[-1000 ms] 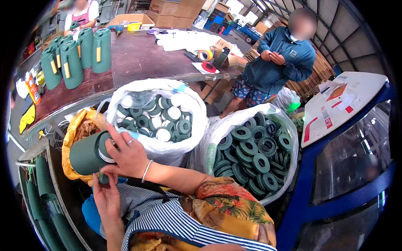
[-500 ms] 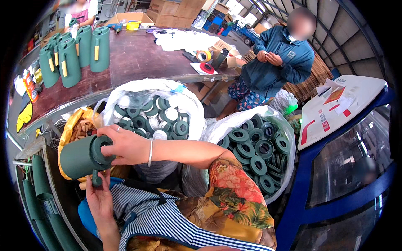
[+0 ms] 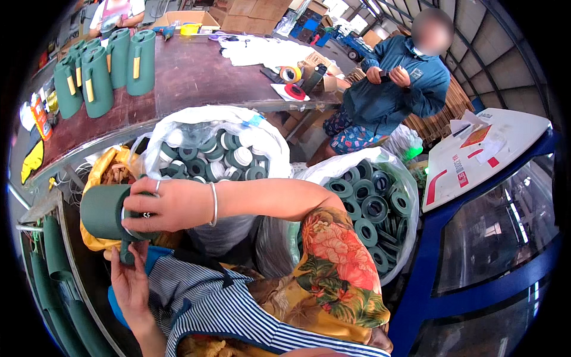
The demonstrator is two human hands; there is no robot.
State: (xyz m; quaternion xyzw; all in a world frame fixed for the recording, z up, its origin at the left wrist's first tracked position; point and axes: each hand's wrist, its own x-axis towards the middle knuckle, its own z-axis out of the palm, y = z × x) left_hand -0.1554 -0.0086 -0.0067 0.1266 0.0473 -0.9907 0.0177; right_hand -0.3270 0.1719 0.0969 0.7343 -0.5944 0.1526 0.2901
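Obs.: R hand is gripping the mouth end of a dk-green insulated jug, fingers wrapping over the rim; whatever is sitting under the palm is hidden, can't tell. Jug is lying approx. horiz., mouth facing R, base facing L, held up over the front of a yellow sack. L hand is holding the jug's handle from below, thumb & fingertips closed on it; handle is pointing down.

Surroundings: sack is holding small wooden pcs. Just R of it, a white-lined bag is standing below the table's near edge, holding green & white ring lids. Further R, a 2nd plastic bag is holding green rings. Far L, green cylinders are lying in a bin.

Table: a cluster of green jugs is standing upright nr L end, handles w/ tan strips. Carton is sitting at far edge. White cloth is lying twd far R corner; orange tape roll & red tape roll are resting nr R end.

Co-worker is standing past R end, holding a small dk item. 2nd person is working beyond far L corner. Blue machine w/ white panel is standing at R.
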